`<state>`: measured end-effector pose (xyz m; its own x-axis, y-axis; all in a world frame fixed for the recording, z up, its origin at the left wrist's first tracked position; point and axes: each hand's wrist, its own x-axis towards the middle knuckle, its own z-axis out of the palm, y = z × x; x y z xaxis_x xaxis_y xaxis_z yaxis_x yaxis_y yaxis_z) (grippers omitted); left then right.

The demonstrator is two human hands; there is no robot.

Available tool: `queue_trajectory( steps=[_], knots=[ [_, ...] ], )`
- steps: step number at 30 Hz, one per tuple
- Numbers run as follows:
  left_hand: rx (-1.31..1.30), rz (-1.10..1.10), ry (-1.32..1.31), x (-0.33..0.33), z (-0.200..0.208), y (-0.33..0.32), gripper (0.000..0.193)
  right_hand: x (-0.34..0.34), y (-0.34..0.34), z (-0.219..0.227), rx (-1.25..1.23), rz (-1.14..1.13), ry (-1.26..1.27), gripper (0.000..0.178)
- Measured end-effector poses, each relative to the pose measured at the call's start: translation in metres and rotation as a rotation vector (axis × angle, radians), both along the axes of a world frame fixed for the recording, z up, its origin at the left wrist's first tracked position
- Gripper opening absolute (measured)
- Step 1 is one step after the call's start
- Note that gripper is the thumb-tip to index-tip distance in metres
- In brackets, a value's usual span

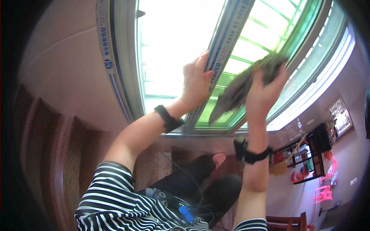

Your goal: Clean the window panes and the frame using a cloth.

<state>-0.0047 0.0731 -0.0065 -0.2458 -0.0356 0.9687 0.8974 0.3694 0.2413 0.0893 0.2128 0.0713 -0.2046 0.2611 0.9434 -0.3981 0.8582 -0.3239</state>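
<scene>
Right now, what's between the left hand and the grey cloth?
Head view: the window's frame bar, right beside the left hand, then green-tinted pane.

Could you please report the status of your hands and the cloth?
Left hand against window frame. Right hand gripping grey cloth, blurred, before green-tinted pane. No obstruction visible at either hand.

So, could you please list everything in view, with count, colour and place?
Window frame: one, silver, top centre
Glass pane: one, greenish, top right of centre
Cloth: one, grey, before the pane
Steps: several, brown, left
Small chair: at least one, pink, far right
Wooden chair: one, brown, lower right
Shelf unit: one, black, right background
Small item: one, blue, at waist
Wrist straps: two, black, on both wrists
Shirt: one, black and white, bottom
Trousers: one, dark, bottom
Shoe: one, pink, lower centre
Left hand: one, bare, against the window frame
Right hand: one, bare, gripping the cloth
</scene>
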Motion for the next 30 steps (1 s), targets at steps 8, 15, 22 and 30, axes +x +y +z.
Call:
queue_trajectory(
  steps=[8, 15, 22, 30],
  knots=[
    [-0.043, 0.049, 0.013, 0.003, 0.007, -0.001, 0.048, -0.06, -0.013, 0.169, 0.481, -0.587, 0.326, 0.047],
    [-0.03, -0.065, -0.024, 0.007, 0.014, 0.001, 0.048, -0.067, 0.048, 0.104, 0.235, -0.701, 0.181, 0.063],
    [0.0, -0.003, 0.064, 0.002, 0.003, -0.008, 0.046, -0.039, 0.006, -0.115, 0.135, -0.448, -0.212, 0.077],
    [-0.007, -0.014, 0.082, 0.002, 0.004, 0.0, 0.048, 0.004, -0.011, -0.289, 0.47, -0.497, -0.627, 0.065]
  ],
)
